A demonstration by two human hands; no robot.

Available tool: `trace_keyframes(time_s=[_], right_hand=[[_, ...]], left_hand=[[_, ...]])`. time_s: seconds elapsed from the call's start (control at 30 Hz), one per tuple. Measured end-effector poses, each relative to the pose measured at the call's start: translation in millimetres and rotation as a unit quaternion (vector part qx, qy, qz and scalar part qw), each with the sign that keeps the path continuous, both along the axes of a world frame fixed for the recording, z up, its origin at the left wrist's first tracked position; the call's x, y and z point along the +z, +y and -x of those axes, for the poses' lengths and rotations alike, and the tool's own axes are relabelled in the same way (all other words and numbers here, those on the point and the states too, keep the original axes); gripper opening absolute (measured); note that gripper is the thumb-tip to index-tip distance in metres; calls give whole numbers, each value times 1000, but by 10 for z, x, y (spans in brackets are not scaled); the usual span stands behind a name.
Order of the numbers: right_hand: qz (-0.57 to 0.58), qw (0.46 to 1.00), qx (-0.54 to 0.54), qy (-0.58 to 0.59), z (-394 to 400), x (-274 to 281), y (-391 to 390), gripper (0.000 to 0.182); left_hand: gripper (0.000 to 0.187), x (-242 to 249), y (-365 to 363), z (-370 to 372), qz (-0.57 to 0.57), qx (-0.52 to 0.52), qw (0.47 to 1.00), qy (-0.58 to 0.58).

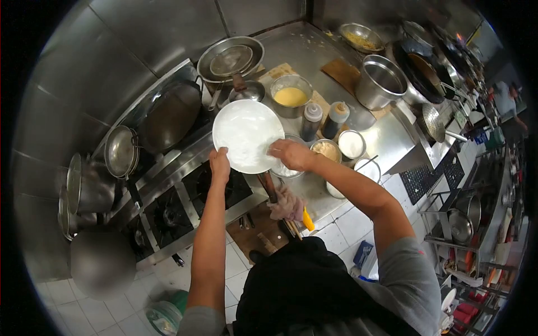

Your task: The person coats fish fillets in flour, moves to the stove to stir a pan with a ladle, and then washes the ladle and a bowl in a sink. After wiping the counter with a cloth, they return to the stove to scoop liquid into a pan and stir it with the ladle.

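The left hand [219,164] grips the near-left rim of the white plate [248,136], thumb on the upper face; the right hand [293,155] is positioned at the right rim with fingers curled inward, and whether these clamp the rim cannot be determined. The plate is located over the left end of the counter [322,208], beside the stove [191,206], partly covering the metal pan [251,91]. Adjacent on the counter are two squeeze bottles [325,121] and a bowl of yellow liquid [291,96].
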State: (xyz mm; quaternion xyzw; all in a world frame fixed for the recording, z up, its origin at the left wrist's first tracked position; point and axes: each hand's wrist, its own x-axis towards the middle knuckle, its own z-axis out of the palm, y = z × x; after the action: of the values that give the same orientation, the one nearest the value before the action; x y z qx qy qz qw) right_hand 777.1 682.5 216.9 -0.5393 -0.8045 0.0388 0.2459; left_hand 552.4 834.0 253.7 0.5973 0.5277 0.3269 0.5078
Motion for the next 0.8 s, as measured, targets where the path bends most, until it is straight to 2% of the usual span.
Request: trace_keyframes(time_s=[0.07, 0.17, 0.23, 0.27, 0.3, 0.33, 0.37, 0.4, 0.43, 0.47, 0.5, 0.57, 0.63, 0.7, 0.73, 0.77, 0.8], right_hand=[[-6, 999, 32, -3, 59, 22, 10, 29], [22, 1000, 17, -1, -3, 111, -81, 30], [33, 999, -21, 0, -102, 200, -158, 31], [3, 999, -46, 22, -144, 238, -187, 30], [-27, 996, -67, 45, -174, 266, -206, 29], [-10, 990, -124, 73, -191, 297, -241, 28], [8, 980, -173, 102, -188, 301, -258, 27], [30, 969, -210, 124, -198, 236, -255, 27], [31, 968, -209, 137, -196, 128, -258, 26], [56, 973, -205, 90, -179, 81, -271, 23], [80, 981, -171, 39, -239, -44, -264, 21], [60, 961, -234, 138, -138, 48, -266, 22], [13, 916, -295, 272, -363, -408, -198, 21], [104, 835, -297, 450, -324, -277, -179, 26], [140, 759, -232, 592, -526, -570, -121, 29], [180, 656, -167, 714, -648, -851, -13, 32], [185, 601, -160, 761, -425, -797, 52, 33]], left_hand=[[43, 46, -44, 2, 6, 10, 1000, -14], [44, -34, 6, 71, 11, 3, 1000, -6], [43, -178, 42, 141, 17, 32, 999, -22], [41, -320, 100, 200, 27, 8, 996, -82], [38, -455, 153, 258, 58, 16, 994, -92], [33, -183, -25, 290, 70, 39, 993, -92], [30, -490, 94, 419, 58, -2, 988, -140], [27, -434, 22, 472, 55, 16, 987, -151], [26, -613, 67, 590, 82, 15, 984, -160], [26, -417, -59, 660, 98, 33, 978, -179], [28, -750, 33, 744, 114, 57, 974, -186], [30, -277, -275, 986, 155, 69, 957, -233], [32, -262, -434, 1335, 180, 75, 940, -278], [35, -185, -672, 1733, 186, 106, 934, -286], [35, -254, -772, 1954, 193, 116, 923, -313], [36, -324, -874, 2182, 199, 123, 911, -340], [39, -314, -1011, 2436, 205, 153, 910, -326]])
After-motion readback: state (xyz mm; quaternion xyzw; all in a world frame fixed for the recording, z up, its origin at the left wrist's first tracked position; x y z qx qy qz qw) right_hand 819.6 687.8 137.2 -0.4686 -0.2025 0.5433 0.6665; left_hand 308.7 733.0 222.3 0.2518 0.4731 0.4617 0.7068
